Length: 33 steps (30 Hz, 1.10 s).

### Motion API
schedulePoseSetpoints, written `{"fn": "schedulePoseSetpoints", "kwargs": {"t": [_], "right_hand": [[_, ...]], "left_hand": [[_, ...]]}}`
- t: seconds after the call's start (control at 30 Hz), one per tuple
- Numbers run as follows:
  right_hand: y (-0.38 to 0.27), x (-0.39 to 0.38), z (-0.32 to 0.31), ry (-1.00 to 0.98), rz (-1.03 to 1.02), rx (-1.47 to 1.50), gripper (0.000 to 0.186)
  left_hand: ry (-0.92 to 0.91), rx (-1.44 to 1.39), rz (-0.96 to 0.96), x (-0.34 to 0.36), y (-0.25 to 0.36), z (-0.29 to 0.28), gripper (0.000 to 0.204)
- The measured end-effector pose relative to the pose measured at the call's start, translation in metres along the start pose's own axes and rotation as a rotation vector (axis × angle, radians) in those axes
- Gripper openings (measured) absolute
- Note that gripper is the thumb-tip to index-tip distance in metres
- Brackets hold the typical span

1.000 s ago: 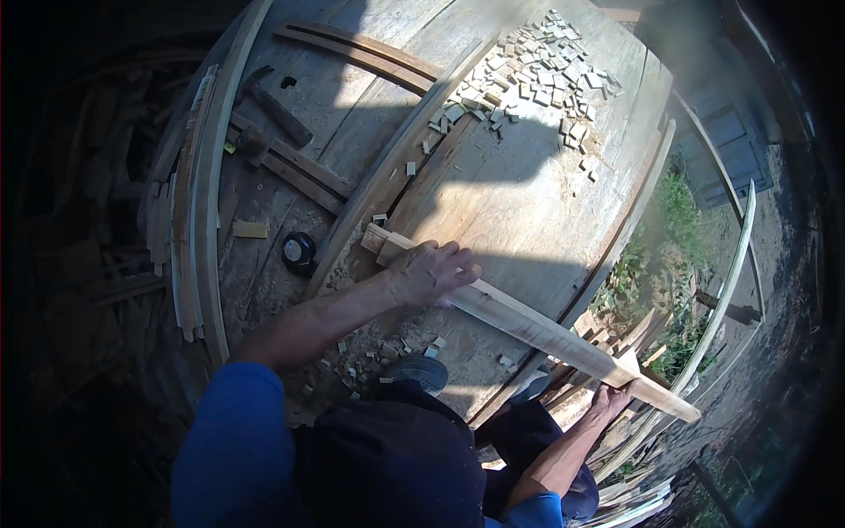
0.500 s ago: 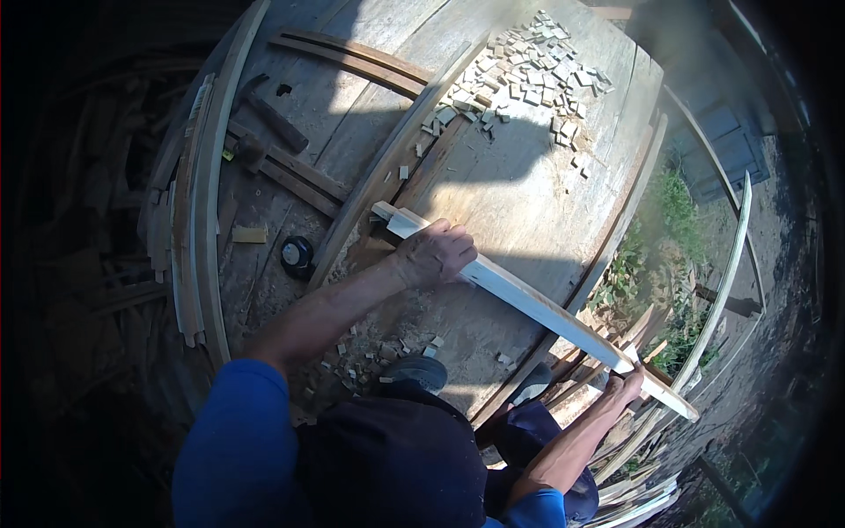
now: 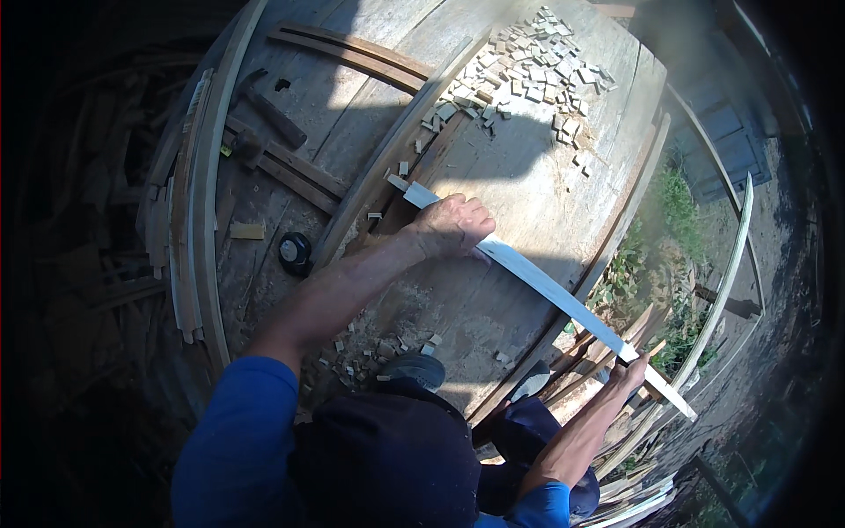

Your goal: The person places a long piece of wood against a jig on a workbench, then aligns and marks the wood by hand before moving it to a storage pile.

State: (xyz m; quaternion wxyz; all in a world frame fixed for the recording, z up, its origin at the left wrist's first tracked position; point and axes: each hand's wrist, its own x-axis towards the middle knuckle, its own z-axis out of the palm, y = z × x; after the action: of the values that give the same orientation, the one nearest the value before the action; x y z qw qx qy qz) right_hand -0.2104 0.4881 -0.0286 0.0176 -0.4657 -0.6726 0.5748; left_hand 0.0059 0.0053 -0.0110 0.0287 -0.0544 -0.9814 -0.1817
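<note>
A long pale wooden batten [image 3: 554, 295] slants across the work surface, from the middle down to the lower right. Its far-left end narrows to a thin tongue, and its near-right end narrows likewise. My left hand [image 3: 458, 224] is closed around it close to the far-left end. Around the other end, beyond the table's right edge, wraps my right hand [image 3: 628, 373]; its fingers are partly hidden. The tongue lies over or against a long raised wooden rail [image 3: 365, 189]; whether they touch I cannot tell.
Many small wood offcuts [image 3: 537, 75] lie scattered at the far side. A hammer [image 3: 273, 119], a round black tape measure [image 3: 295, 253] and a yellowish block [image 3: 247, 231] are on the left. Long strips [image 3: 189, 211] line the left edge. My shoe [image 3: 414, 371] stands among chips.
My left hand has moved away and slightly right with the batten's far end. The batten has rolled, so a different face shows. My right hand has shifted only slightly.
</note>
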Motion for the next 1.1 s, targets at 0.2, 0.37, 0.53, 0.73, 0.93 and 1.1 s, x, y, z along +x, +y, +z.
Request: {"fn": "schedulePoseSetpoints", "kwargs": {"t": [0.2, 0.37, 0.53, 0.73, 0.93, 1.1], "right_hand": [[-0.004, -0.005, 0.014, -0.021, -0.032, 0.093, 0.033], [-0.012, -0.011, 0.025, 0.007, -0.086, -0.119, 0.041], [-0.026, 0.023, 0.014, -0.133, -0.051, -0.263, 0.043], [-0.008, -0.023, 0.008, -0.07, 0.015, -0.022, 0.033], [0.022, 0.019, -0.02, -0.262, -0.087, 0.2, 0.025], [0.025, 0.014, -0.011, -0.292, -0.064, 0.253, 0.025]], "left_hand": [[0.034, 0.087, 0.037, 0.009, -0.011, 0.008, 0.05], [0.095, 0.162, 0.075, 0.02, -0.021, 0.006, 0.054], [0.063, 0.206, 0.066, 0.038, -0.019, -0.008, 0.051], [0.076, 0.089, 0.021, -0.025, 0.01, 0.002, 0.037], [0.165, -0.031, 0.059, -0.032, -0.003, -0.003, 0.037], [0.16, -0.01, 0.043, -0.028, -0.011, -0.004, 0.036]]}}
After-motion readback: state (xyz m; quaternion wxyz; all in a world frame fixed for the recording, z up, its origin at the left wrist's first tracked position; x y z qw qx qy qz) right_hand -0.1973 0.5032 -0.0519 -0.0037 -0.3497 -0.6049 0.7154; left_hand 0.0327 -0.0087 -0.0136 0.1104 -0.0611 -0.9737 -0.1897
